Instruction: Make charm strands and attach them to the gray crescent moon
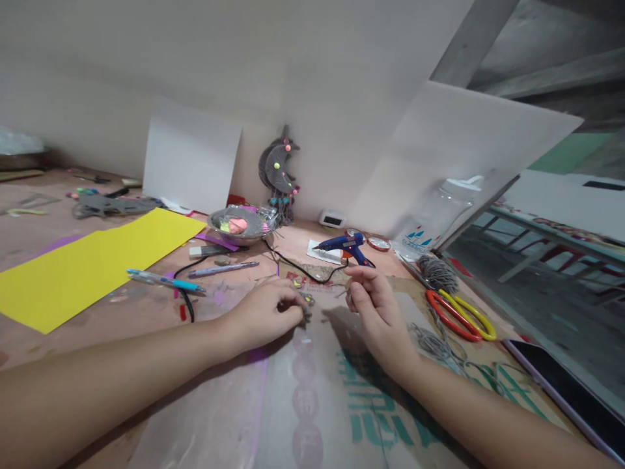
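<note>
My left hand (266, 316) rests on a flattened cardboard sheet (342, 404), fingers curled and pinched on a small grey piece I cannot make out. A hand's width to its right, my right hand (374, 303) is raised a little, fingers bent and pinched, perhaps on a thin thread; what it holds is too small to tell. A blue hot-glue gun (344, 246) lies just behind both hands, its black cord (297, 268) running left.
A yellow paper sheet (92, 260) lies at left with pens (166, 281) beside it. A foil bowl (241, 226) of coloured pompoms sits behind. Red and yellow scissors (461, 316) and grey yarn (437, 273) lie right, with a phone (566, 391) by the table edge.
</note>
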`<move>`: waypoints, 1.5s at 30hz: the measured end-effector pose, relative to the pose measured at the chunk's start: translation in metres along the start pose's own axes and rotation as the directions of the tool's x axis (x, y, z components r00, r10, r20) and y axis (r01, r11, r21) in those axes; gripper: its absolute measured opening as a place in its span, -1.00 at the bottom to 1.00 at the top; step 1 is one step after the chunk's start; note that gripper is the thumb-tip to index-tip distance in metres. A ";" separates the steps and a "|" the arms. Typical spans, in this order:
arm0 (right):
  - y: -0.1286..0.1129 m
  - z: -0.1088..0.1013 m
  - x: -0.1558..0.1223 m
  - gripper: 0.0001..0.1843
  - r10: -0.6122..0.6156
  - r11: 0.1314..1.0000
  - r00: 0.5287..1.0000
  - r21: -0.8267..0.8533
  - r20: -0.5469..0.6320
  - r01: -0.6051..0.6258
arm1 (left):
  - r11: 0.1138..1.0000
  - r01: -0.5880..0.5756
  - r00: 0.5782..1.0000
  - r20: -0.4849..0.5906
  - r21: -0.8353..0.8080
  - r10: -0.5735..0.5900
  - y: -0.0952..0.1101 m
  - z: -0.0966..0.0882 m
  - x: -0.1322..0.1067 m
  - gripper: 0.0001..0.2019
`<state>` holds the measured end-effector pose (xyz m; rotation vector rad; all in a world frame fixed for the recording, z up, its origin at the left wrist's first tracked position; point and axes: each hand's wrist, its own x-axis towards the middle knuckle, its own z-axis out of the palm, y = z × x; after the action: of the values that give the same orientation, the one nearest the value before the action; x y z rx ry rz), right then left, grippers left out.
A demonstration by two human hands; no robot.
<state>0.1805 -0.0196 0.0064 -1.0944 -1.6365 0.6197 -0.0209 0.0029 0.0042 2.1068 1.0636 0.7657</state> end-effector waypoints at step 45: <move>-0.003 0.000 -0.006 -0.84 -0.101 0.994 0.993 -0.033 0.056 0.103 | 0.995 -0.084 0.981 -0.180 -0.048 0.074 0.004 -0.002 -0.003 -0.62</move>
<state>0.1798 -0.0266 0.0060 -1.0207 -1.7447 0.5594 -0.0219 -0.0004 0.0076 2.0741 1.0426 1.0270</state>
